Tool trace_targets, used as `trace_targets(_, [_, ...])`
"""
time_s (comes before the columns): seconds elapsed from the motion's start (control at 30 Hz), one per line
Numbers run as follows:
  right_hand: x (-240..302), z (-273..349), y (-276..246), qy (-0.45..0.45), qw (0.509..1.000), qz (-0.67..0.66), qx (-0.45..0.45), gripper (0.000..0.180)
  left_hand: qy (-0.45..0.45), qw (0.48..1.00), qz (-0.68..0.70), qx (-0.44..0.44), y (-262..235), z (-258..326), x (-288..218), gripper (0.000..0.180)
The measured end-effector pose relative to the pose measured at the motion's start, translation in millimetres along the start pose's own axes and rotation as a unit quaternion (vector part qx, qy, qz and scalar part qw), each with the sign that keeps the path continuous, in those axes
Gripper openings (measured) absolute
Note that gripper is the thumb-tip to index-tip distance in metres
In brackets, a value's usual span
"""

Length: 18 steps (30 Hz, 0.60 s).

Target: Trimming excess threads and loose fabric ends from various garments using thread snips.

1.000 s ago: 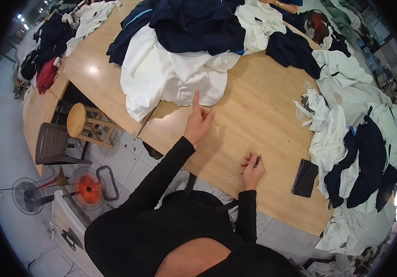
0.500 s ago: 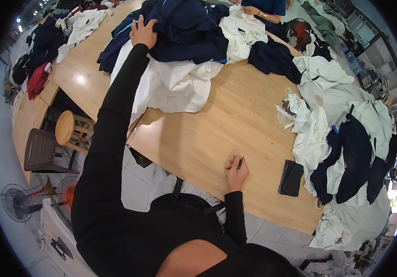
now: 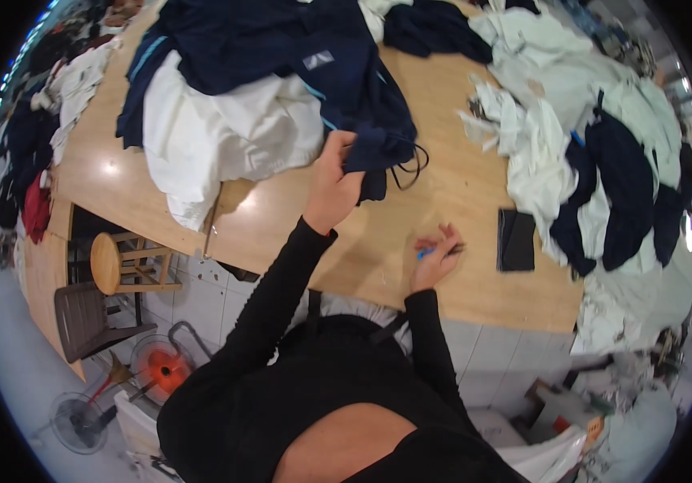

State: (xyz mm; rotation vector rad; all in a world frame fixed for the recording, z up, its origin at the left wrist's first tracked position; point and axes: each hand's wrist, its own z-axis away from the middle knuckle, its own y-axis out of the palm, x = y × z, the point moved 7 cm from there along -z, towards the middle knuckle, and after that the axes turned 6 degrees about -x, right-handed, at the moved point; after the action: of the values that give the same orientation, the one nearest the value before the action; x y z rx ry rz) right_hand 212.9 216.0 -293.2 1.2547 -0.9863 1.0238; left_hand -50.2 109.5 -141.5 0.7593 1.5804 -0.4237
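Observation:
My left hand (image 3: 334, 187) is closed on the edge of a navy garment (image 3: 257, 48) with light blue piping and a small pale printed patch. The gripped part stretches toward me over the table, and dark cord loops (image 3: 414, 167) hang beside it. Beneath the navy cloth lies a crumpled white garment (image 3: 233, 129). To the right, above the wooden table, my right hand (image 3: 436, 262) is closed around a small tool (image 3: 425, 253) with a blue part and a dark end. Its exact kind is too small to make out.
The wooden table (image 3: 281, 225) has its near edge just in front of me. A dark folded cloth (image 3: 516, 240) lies right of my right hand. White and navy garments (image 3: 619, 177) pile along the right side. A stool (image 3: 107, 263), chair (image 3: 80, 318) and fan (image 3: 161, 369) stand at left.
My left hand has come off the top of the navy pile and moved nearer and to the right, now gripping the garment's edge. The view has shifted. The right hand still holds the tool.

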Motion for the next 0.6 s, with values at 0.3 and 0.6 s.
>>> trace_targets(0.3, [-9.2,-6.3,4.3,-0.028,0.992,0.098,0.067,0.039,-0.078,0.968,-0.199,-0.128,-101.9,122.5,71.3,0.061])
trace_targets(0.6, [-19.1,-2.8,-2.7,-0.067,0.981,0.163,0.075,0.019,0.044,0.919,-0.382,0.084,-31.4,103.6,44.1,0.045])
